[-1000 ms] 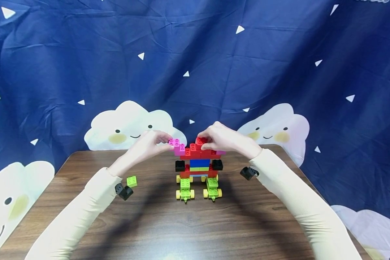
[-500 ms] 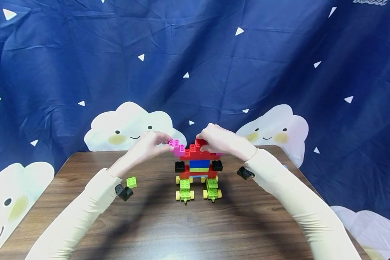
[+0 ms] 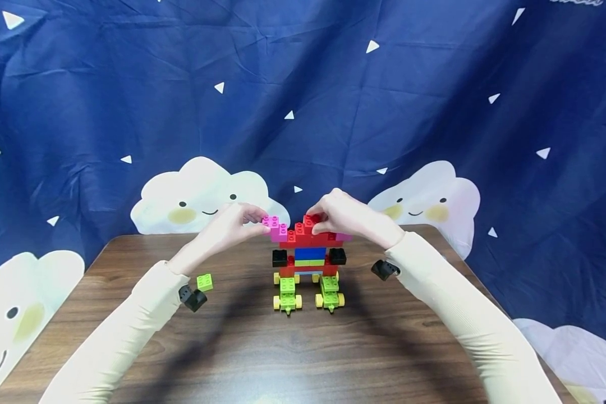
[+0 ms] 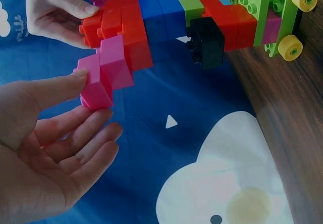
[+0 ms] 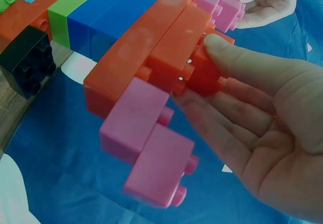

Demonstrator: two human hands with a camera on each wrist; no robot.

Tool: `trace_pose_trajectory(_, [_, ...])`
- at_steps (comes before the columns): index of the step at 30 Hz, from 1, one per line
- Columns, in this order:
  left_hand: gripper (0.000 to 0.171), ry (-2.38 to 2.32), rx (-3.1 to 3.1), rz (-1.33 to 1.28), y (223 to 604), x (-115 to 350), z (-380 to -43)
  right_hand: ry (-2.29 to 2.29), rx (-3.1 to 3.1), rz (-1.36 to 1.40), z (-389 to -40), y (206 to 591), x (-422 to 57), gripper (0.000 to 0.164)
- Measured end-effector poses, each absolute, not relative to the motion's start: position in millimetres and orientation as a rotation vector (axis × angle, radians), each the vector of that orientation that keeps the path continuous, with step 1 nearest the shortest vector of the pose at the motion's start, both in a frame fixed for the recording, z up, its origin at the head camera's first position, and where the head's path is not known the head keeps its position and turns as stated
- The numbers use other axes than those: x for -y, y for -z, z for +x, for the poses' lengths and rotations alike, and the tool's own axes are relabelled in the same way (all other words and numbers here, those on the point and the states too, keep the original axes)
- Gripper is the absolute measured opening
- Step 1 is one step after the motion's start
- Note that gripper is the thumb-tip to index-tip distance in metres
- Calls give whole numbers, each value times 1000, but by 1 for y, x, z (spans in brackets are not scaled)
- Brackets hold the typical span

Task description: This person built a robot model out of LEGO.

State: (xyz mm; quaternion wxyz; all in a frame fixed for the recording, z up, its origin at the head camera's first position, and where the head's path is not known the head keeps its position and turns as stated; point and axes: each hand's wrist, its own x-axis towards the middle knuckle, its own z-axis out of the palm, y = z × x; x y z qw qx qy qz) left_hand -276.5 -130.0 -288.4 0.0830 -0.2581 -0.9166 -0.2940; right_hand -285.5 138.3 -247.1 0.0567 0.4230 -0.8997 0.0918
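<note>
In the head view a toy brick figure stands on two green wheeled bases [image 3: 287, 297] at mid table. Blue bricks [image 3: 310, 255] form its middle, flanked by black bricks [image 3: 280, 258], with a stepped red row above. My left hand [image 3: 227, 224] pinches the outer pink brick [image 4: 96, 85] at the left end, between thumb and fingers. At the top, my right hand [image 3: 343, 216] grips the uppermost red brick [image 5: 206, 70], thumb on one face and fingers on the other. Another pair of pink bricks [image 5: 160, 163] juts from the right end, partly hidden by the right hand in the head view.
A loose lime green brick [image 3: 204, 281] lies on the brown wooden table [image 3: 293, 359], beside the left wrist. Behind the table's far edge hangs a blue curtain [image 3: 323, 112] printed with clouds and white triangles.
My right hand has shifted slightly left and then back right, staying at the top red brick. The left hand and the brick figure look the same.
</note>
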Motion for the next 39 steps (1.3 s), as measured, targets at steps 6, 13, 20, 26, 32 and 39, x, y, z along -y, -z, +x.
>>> trace_pose_trajectory(6, [34,889,2740,-776,287,130,-275,-514,2814,1232,-287,244,-149,34])
trace_pose_trajectory(13, [36,874,2746,-760,288,130,-276,-659,2812,1087,-288,246,-154,31])
trace_pose_trajectory(20, [35,877,2752,-757,289,130,-277,-699,2877,908,-289,246,-149,29])
trace_pose_trajectory(26, [36,889,2755,-762,288,130,-277,-671,2899,899,-287,243,-146,29])
trace_pose_trajectory(32, [37,894,2768,-745,287,130,-277,-595,2906,945,-287,240,-144,30])
trace_pose_trajectory(39, [38,889,2759,-745,287,129,-277,-518,2977,959,-288,233,-141,33])
